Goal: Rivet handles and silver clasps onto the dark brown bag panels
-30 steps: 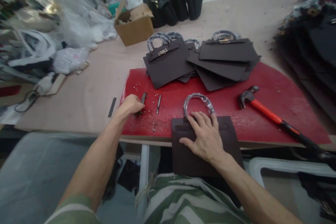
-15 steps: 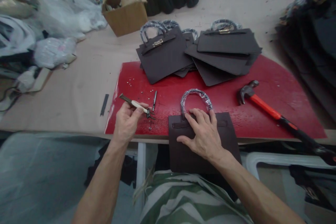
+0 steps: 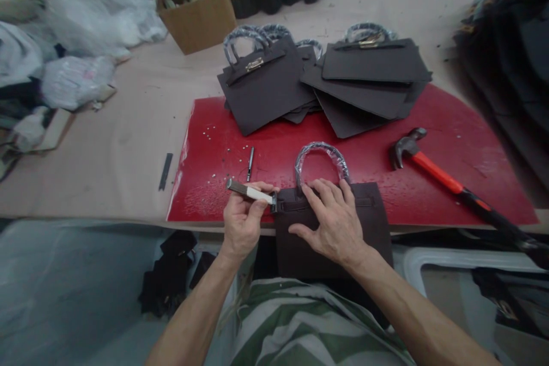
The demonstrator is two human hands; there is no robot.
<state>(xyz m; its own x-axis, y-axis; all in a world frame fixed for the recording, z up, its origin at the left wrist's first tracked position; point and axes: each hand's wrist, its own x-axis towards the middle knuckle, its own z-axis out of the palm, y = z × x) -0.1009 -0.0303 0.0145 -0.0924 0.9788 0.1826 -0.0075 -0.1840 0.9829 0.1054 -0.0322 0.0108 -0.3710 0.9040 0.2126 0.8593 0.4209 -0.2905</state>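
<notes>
My left hand (image 3: 243, 222) grips a metal punch (image 3: 254, 192) with a white-wrapped shaft. The dark tip of that tool meets the left edge of a dark brown bag panel (image 3: 295, 246), close to the narrow strap along the top. With fingers spread, my right hand (image 3: 332, 218) lies flat on this panel, fingertips by the base of its plastic-wrapped handle (image 3: 321, 147). Part of the panel hangs over the table's front edge. Left of the handle, a slim metal rod-like tool (image 3: 250, 163) lies on the red mat (image 3: 274, 154), among small pale bits.
A claw hammer (image 3: 441, 174) with an orange and black handle lies on the right. Several handled panels (image 3: 266, 88) are piled behind, with more dark pieces (image 3: 506, 80) at far right. A cardboard box (image 3: 199, 20) stands at the back left; a dark strip (image 3: 165, 171) lies left of the mat.
My left hand has brought the punch rightward from over the mat to the panel's left edge. My right hand stays flat on the panel. The view has shifted slightly.
</notes>
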